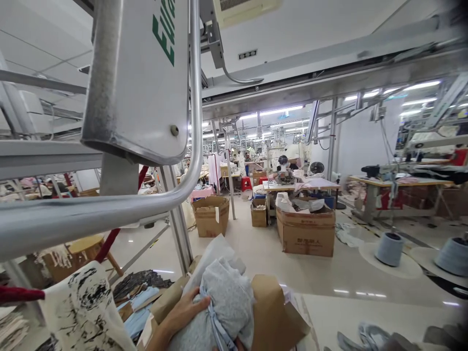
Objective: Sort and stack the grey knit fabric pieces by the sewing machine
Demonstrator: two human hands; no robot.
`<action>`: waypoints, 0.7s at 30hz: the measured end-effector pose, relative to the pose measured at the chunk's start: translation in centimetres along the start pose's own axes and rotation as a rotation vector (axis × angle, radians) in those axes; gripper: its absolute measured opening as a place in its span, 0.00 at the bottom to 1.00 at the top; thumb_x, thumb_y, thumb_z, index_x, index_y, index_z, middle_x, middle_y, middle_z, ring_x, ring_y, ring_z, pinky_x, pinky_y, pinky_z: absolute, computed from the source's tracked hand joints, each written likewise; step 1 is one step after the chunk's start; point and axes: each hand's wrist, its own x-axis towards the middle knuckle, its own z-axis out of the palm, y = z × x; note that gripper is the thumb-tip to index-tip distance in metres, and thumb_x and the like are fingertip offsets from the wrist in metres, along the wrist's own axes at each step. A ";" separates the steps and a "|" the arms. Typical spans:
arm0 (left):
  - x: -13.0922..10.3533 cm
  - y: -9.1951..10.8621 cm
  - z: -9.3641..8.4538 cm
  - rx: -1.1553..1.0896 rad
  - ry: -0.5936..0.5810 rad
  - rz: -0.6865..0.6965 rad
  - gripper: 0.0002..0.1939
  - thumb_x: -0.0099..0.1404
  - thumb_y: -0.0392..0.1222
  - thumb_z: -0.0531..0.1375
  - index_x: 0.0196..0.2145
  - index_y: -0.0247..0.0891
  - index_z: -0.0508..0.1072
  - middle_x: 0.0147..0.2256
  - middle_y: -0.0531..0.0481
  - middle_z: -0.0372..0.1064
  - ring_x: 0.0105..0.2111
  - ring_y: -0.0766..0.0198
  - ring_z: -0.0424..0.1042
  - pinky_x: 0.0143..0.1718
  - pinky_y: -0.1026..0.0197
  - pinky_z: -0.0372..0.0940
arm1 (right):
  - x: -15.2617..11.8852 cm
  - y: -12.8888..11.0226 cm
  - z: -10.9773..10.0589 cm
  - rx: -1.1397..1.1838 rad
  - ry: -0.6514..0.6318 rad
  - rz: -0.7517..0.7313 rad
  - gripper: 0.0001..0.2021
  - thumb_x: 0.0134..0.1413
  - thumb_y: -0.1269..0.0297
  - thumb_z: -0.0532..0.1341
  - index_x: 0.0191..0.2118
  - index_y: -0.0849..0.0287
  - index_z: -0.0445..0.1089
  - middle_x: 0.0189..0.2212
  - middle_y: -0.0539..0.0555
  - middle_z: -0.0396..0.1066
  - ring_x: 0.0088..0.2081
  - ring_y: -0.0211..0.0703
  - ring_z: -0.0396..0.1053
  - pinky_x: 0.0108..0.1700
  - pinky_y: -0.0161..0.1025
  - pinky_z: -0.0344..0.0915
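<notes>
A bundle of light grey-blue fabric [228, 297], tied round with a pale blue strip [218, 325], sits at the bottom centre, over an open cardboard box [272, 312]. My left hand [188, 309] lies on the bundle's left side, its thumb near the strip and its fingers curled against the cloth. Only a few fingertips of my right hand [237, 345] show at the bottom edge, against the lower part of the bundle; the rest of that hand is out of the frame.
A metal tube frame [153, 201] with a grey panel [141, 83] fills the upper left. Patterned white cloth [86, 307] hangs at the lower left. Blue thread cones [389, 248] stand at the right. Beyond are cardboard boxes [307, 234] and sewing tables [303, 184].
</notes>
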 end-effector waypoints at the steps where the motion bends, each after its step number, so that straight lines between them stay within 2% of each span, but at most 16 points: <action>1: -0.2 0.5 0.0 0.005 0.005 0.001 0.46 0.59 0.74 0.54 0.61 0.34 0.65 0.62 0.41 0.60 0.62 0.44 0.59 0.65 0.50 0.51 | -0.5 -0.1 0.3 -0.001 -0.020 0.002 0.15 0.62 0.51 0.61 0.47 0.57 0.70 0.39 0.52 0.72 0.36 0.44 0.72 0.35 0.41 0.72; 3: -0.7 1.4 0.0 0.002 0.008 0.017 0.43 0.61 0.73 0.52 0.59 0.35 0.68 0.61 0.41 0.62 0.61 0.45 0.59 0.64 0.50 0.51 | -1.9 -0.2 0.8 0.006 -0.065 0.007 0.17 0.62 0.53 0.62 0.51 0.58 0.68 0.44 0.55 0.71 0.40 0.46 0.72 0.39 0.44 0.73; 6: -1.5 2.4 0.1 -0.017 -0.001 0.027 0.40 0.65 0.72 0.45 0.54 0.37 0.72 0.55 0.44 0.69 0.58 0.48 0.63 0.63 0.52 0.53 | -3.8 0.0 1.1 0.009 -0.141 0.003 0.16 0.62 0.56 0.63 0.51 0.57 0.68 0.47 0.55 0.70 0.44 0.48 0.72 0.42 0.45 0.72; 10: -2.7 2.8 0.3 -0.040 -0.001 -0.016 0.40 0.66 0.72 0.42 0.49 0.35 0.73 0.50 0.44 0.72 0.54 0.49 0.66 0.61 0.53 0.55 | -4.2 0.6 1.2 0.000 -0.274 -0.010 0.17 0.61 0.55 0.63 0.51 0.56 0.68 0.47 0.55 0.70 0.44 0.49 0.72 0.43 0.46 0.72; 13: -2.5 2.3 -0.2 -0.059 -0.023 -0.083 0.38 0.64 0.73 0.46 0.48 0.37 0.75 0.50 0.46 0.72 0.53 0.52 0.67 0.60 0.55 0.56 | -1.8 1.6 1.5 -0.042 -0.353 -0.011 0.20 0.60 0.50 0.62 0.52 0.56 0.68 0.45 0.55 0.71 0.42 0.48 0.72 0.40 0.46 0.73; 15: -1.2 1.4 -1.1 -0.074 -0.041 -0.163 0.38 0.65 0.73 0.45 0.46 0.37 0.76 0.46 0.47 0.74 0.48 0.54 0.70 0.55 0.55 0.63 | 1.0 2.6 1.5 -0.094 -0.374 -0.007 0.20 0.57 0.45 0.62 0.48 0.53 0.70 0.38 0.54 0.73 0.37 0.48 0.73 0.33 0.44 0.72; 16: -0.3 0.8 -1.7 -0.077 -0.039 -0.214 0.38 0.66 0.72 0.43 0.45 0.37 0.75 0.44 0.46 0.75 0.45 0.55 0.72 0.50 0.55 0.66 | 2.5 3.2 1.5 -0.126 -0.375 -0.005 0.18 0.55 0.44 0.62 0.43 0.51 0.73 0.31 0.53 0.73 0.32 0.49 0.73 0.29 0.44 0.70; 18: 2.3 -0.3 -3.1 -0.055 0.009 -0.315 0.36 0.71 0.67 0.40 0.47 0.34 0.74 0.39 0.44 0.75 0.37 0.58 0.74 0.41 0.55 0.70 | 5.6 4.5 1.1 -0.189 -0.368 -0.005 0.11 0.49 0.48 0.64 0.26 0.47 0.73 0.17 0.54 0.65 0.22 0.54 0.70 0.20 0.45 0.62; 19: 3.9 -0.8 -3.8 -0.026 0.050 -0.355 0.33 0.72 0.64 0.42 0.47 0.33 0.73 0.38 0.44 0.75 0.35 0.59 0.74 0.40 0.54 0.70 | 6.9 5.2 0.9 -0.214 -0.368 -0.010 0.12 0.47 0.51 0.64 0.18 0.47 0.69 0.13 0.54 0.60 0.18 0.56 0.66 0.18 0.47 0.57; 21: 7.3 -1.8 -4.8 0.062 0.152 -0.409 0.25 0.73 0.58 0.49 0.46 0.32 0.72 0.40 0.44 0.73 0.38 0.59 0.74 0.44 0.52 0.69 | 9.0 6.6 0.5 -0.238 -0.385 -0.034 0.15 0.42 0.56 0.63 0.11 0.47 0.62 0.10 0.55 0.56 0.14 0.56 0.61 0.17 0.48 0.53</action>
